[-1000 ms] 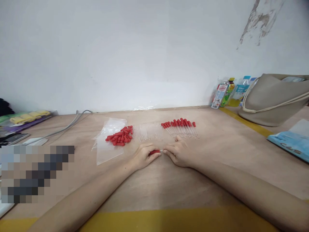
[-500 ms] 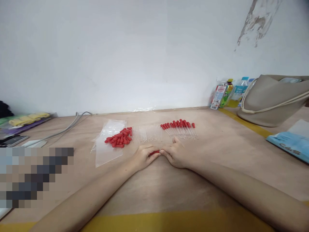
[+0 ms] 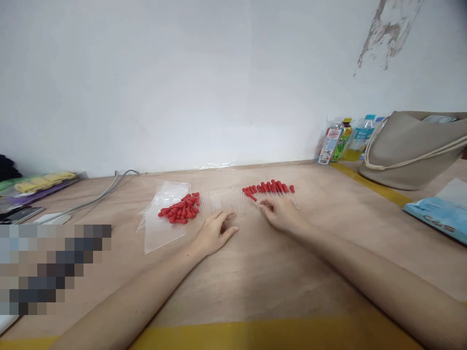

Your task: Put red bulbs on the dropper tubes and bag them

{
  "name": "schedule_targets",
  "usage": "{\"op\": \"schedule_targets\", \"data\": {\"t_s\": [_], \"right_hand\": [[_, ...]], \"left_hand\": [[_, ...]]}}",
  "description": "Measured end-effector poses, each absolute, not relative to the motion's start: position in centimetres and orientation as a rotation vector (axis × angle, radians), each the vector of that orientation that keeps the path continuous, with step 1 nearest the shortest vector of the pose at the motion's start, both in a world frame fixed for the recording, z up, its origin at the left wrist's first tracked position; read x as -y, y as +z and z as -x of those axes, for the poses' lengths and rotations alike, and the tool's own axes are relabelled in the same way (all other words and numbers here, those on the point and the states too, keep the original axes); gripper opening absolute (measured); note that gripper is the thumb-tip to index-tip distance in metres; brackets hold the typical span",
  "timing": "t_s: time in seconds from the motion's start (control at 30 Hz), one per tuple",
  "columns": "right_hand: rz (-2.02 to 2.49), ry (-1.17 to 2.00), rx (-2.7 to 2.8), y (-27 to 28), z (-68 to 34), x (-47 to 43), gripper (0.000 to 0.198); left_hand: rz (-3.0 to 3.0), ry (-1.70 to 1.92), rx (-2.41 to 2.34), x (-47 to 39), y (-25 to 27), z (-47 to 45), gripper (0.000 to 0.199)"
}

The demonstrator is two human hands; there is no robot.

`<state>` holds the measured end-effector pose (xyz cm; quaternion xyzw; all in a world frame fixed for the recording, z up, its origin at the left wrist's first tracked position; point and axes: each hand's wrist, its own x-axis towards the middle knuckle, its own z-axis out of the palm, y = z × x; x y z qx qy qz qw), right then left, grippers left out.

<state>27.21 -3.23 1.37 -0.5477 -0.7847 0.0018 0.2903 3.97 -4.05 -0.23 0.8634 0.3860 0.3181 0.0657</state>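
With the left hand [image 3: 215, 233] spread and empty, the grip of the right hand [image 3: 282, 213] seems to pinch a red-topped dropper [image 3: 251, 196] by its part-hidden tube, at the dropper row [image 3: 273, 186] toward the back edge of the worktop [image 3: 233, 287], likely a laying-down step calling for gentle release.

The left hand [image 3: 213, 234] gapes loosely (thumb [image 3: 229, 235] apart from fingers [image 3: 222, 215]) while the right hand [image 3: 282, 212] is curled in a pinch.

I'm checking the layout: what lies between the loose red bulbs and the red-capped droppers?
In the head view, a row of clear tubes lies between the loose red bulbs and the red-capped droppers.
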Motion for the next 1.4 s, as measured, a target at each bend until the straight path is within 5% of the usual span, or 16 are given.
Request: {"op": "schedule_targets", "data": {"t_s": [0.1, 0.37, 0.83, 1.4], "right_hand": [[1.732, 0.020, 1.844, 1.7, -28.3, 1.3, 0.026], [2.029, -0.134, 1.786, 1.6, -26.6, -2.4, 0.034], [1.778, -0.055, 1.869, 0.4, -23.4, -1.5, 0.030], [2.147, 0.277, 1.925, 2.8, -20.1, -3.0, 0.023]], "left_hand": [[-2.681, 0.869, -1.033, 4.2, 0.0, -4.3, 0.019], [-2.677, 0.804, -0.916, 4.3, 0.2, -4.4, 0.026], [-2.662, 0.831, -0.894, 4.3, 0.1, -4.5, 0.026], [-2.683, 0.780, -0.870, 4.1, 0.1, -4.5, 0.026]]}}
